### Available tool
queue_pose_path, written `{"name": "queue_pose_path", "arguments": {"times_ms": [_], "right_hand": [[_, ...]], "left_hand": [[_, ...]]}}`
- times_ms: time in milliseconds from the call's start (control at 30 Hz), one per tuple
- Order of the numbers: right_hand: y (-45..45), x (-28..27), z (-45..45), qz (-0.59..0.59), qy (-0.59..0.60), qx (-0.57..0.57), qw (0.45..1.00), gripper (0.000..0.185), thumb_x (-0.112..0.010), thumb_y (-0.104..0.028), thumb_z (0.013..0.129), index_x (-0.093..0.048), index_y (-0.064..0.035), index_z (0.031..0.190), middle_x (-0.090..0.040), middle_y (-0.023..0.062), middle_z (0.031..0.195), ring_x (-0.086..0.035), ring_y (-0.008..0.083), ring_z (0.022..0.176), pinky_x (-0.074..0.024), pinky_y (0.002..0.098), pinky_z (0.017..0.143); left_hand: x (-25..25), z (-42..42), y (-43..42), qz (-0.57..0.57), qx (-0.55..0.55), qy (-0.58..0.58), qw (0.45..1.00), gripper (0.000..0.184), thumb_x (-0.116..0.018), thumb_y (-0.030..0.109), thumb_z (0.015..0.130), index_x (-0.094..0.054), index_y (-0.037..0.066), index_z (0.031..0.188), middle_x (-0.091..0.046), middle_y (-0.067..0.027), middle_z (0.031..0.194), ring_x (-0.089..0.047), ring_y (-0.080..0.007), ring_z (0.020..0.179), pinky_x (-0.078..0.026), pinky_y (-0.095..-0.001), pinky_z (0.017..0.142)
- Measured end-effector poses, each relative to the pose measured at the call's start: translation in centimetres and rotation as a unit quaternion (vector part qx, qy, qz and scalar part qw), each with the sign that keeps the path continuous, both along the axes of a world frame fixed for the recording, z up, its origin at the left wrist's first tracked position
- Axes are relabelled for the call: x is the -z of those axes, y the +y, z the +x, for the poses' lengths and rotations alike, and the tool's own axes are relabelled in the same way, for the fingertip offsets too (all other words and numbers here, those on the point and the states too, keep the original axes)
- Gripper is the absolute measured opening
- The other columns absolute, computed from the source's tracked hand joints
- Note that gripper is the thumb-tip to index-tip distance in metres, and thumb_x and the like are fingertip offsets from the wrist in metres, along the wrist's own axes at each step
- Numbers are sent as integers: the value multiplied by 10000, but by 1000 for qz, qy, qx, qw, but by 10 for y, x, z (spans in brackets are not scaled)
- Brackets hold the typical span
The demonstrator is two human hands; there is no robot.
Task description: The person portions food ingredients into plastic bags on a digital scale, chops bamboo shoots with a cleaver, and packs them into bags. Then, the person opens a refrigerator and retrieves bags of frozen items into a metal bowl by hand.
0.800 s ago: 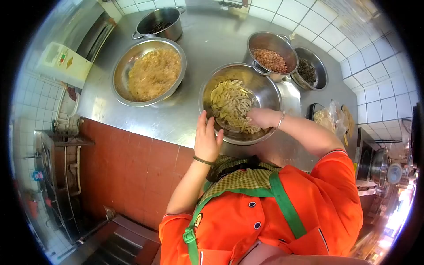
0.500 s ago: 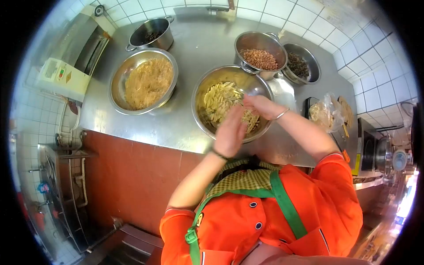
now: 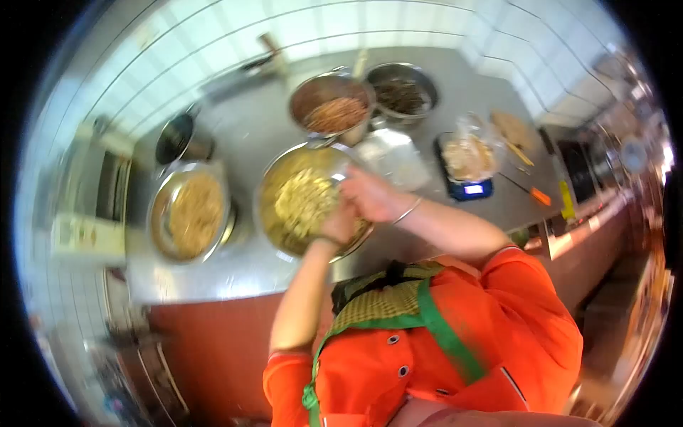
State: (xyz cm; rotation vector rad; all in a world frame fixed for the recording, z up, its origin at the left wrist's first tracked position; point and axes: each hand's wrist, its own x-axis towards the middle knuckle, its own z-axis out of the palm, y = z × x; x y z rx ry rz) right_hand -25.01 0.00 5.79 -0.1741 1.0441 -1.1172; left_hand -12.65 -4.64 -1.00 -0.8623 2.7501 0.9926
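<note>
Both hands are together over the right side of a steel mixing bowl [image 3: 271,174] that holds pale yellow sliced pieces [image 3: 302,203]. My left hand [image 3: 340,223] reaches down into the bowl, its fingers hidden against the other hand. Just above and to the right, my right hand [image 3: 368,193], with a bangle at the wrist, touches it; motion smears its fingers. Whether anything lies between the hands I cannot make out.
To the left stand a bowl of tan crumbly food [image 3: 196,215] and a dark-looking pot [image 3: 176,139]. Behind are a pot of reddish-brown nuts or beans [image 3: 336,114] and a bowl of dark dried pieces [image 3: 400,96]. A lit scale [image 3: 472,190] carrying a plastic bag [image 3: 469,156] is at right.
The view has swung to the right, showing the lit scale more fully. My hands, raised and apart at the fingers before, have come together lower over the bowl.
</note>
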Motion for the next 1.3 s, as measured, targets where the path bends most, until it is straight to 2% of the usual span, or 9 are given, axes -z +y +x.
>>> {"name": "queue_pose_path", "arguments": {"times_ms": [100, 167, 400, 633, 833, 967, 1033, 1133, 1300], "right_hand": [[-5, -3, 0, -185, 255, -124, 941, 227, -553, -255, 817, -513, -58, 923, -546, 68, 859, -507, 187, 751, -439, 324, 664], [-26, 3, -5, -191, 590, -189, 762, 266, -605, -147, 719, -511, -35, 942, -568, 140, 917, -542, 243, 778, -451, 310, 693], [9, 9, -23, -405, 668, -198, 592, 410, -618, -112, 669, -549, -41, 1066, -561, 123, 992, -538, 285, 919, -438, 383, 799], [101, -45, -222, -248, 820, -30, 515, 275, -573, -89, 695, -549, -50, 966, -548, 130, 887, -507, 319, 899, -414, 399, 806], [155, 3, -333, -88, 920, -70, 376, 204, -577, -114, 698, -549, -51, 891, -555, 105, 782, -530, 299, 860, -429, 385, 729], [183, 4, -363, -100, 870, 4, 483, 123, -564, -130, 734, -570, -33, 809, -538, 94, 697, -537, 248, 766, -420, 340, 670], [194, -13, -362, -76, 662, 61, 743, 126, -549, -146, 782, -582, -28, 754, -515, 42, 651, -492, 163, 670, -393, 283, 632], [195, -22, -367, -151, 430, 68, 888, 139, -546, -163, 806, -578, -28, 798, -499, -19, 691, -429, 98, 666, -361, 241, 617], [190, -37, -367, -197, 338, 49, 919, 160, -577, -189, 806, -571, -34, 847, -487, -45, 749, -403, 59, 678, -343, 199, 622]], "left_hand": [[-23, 23, -22, -48, -191, -4, 980, 181, -518, 169, 803, -567, 48, 929, -600, -192, 850, -579, -344, 801, -457, -427, 712], [-59, 24, -19, -124, -228, 68, 963, 151, -586, 114, 738, -554, 37, 865, -597, -186, 746, -574, -356, 741, -452, -427, 668], [-70, 31, -23, -260, -160, -33, 952, 550, -638, 114, 691, -415, 33, 1188, -414, -206, 1237, -413, -385, 1113, -349, -432, 944], [-134, -126, 31, -294, 111, 307, 898, 300, -572, 0, 682, -569, 20, 981, -560, -135, 1063, -473, -325, 1094, -376, -410, 938], [-101, -298, 75, -300, 342, 133, 880, 337, -516, 14, 712, -570, 74, 1039, -574, -102, 1081, -493, -270, 1093, -385, -409, 917], [-129, -319, 81, -271, 292, -265, 878, 291, -510, 80, 739, -597, 109, 1015, -573, -88, 1073, -490, -229, 1076, -392, -390, 879], [-131, -307, 77, -323, 283, -269, 862, 255, -510, 104, 742, -617, 117, 973, -572, -84, 1065, -491, -224, 1064, -396, -378, 865], [-143, -297, 71, -394, 280, -260, 836, 202, -514, 136, 742, -652, 132, 891, -571, -77, 1060, -488, -218, 1053, -402, -357, 840], [-145, -266, 67, -415, 414, -133, 799, 189, -524, 148, 718, -671, 126, 835, -535, -40, 1152, -437, -244, 1120, -361, -360, 917]]}}
